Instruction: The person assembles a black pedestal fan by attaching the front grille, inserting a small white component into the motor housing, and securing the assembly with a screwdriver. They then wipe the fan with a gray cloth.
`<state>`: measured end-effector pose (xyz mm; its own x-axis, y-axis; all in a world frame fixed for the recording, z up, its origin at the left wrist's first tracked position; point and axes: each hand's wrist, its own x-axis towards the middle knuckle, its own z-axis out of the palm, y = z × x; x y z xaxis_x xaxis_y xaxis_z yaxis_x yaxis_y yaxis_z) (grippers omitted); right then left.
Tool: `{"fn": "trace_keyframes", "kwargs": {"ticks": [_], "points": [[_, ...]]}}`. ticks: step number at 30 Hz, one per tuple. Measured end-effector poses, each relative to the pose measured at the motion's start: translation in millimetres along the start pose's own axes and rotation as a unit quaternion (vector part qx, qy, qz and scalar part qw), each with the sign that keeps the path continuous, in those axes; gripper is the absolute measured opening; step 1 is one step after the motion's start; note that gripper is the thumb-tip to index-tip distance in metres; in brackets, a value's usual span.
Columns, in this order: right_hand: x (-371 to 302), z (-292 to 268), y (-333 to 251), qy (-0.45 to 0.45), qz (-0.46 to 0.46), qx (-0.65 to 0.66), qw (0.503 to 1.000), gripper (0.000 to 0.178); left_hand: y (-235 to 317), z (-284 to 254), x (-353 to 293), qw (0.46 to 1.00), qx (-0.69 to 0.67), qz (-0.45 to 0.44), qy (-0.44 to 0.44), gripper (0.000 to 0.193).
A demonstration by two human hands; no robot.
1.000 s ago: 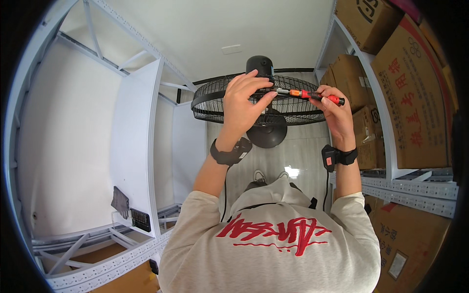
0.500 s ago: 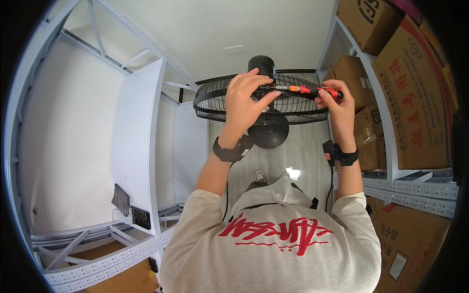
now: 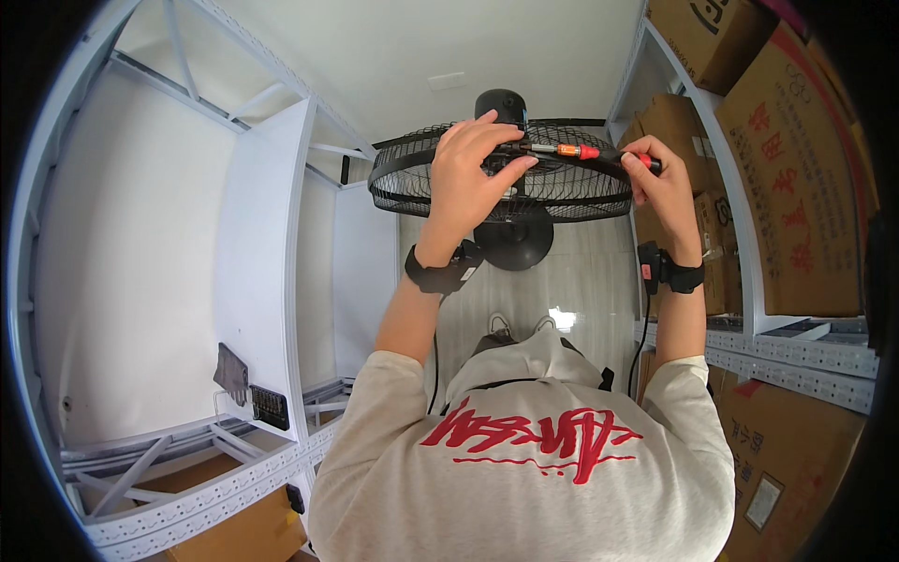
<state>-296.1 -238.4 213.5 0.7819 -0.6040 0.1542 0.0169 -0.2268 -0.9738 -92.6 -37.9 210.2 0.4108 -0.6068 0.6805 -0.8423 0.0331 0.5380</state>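
Note:
A black pedestal fan stands in front of me, its round wire guard seen edge-on. My left hand is closed around the guard's rim near the middle, thumb on the near side and fingers curled over the top. A red and black screwdriver lies level along the rim, with its metal shaft pointing left between my left thumb and fingers. Around its handle, at the right end, the fingers of my right hand are closed. What the screwdriver's tip touches is hidden by my left hand.
White metal shelving stands on the left, with a dark glove and a black bit case on it. Cardboard boxes fill the right shelves. A pale wall rises behind the fan.
The fan and both hands sit slightly higher in view. My right hand has shifted a little to the right and turned on the screwdriver's handle; my left hand keeps its place on the guard.

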Motion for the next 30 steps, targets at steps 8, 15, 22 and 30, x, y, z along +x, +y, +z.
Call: {"fn": "trace_keyframes", "kwargs": {"ticks": [8,15,22,30], "points": [[-3,-47,61,0.145,0.001,0.238,0.96,0.023,-34,-37,-24,0.989,0.06,0.013,0.132,0.019],[2,-57,173,0.095,0.047,0.35,0.931,0.047,-169,-62,-92,0.94,-0.157,-0.253,0.164,0.049],[6,-21,193,0.187,0.037,0.312,0.931,0.04,-181,-50,-98,0.898,-0.24,-0.342,0.141,0.063],[-31,35,39,0.214,-0.169,0.088,0.958,0.036,-95,-68,-95,0.943,-0.083,-0.263,0.187,0.044]]}}
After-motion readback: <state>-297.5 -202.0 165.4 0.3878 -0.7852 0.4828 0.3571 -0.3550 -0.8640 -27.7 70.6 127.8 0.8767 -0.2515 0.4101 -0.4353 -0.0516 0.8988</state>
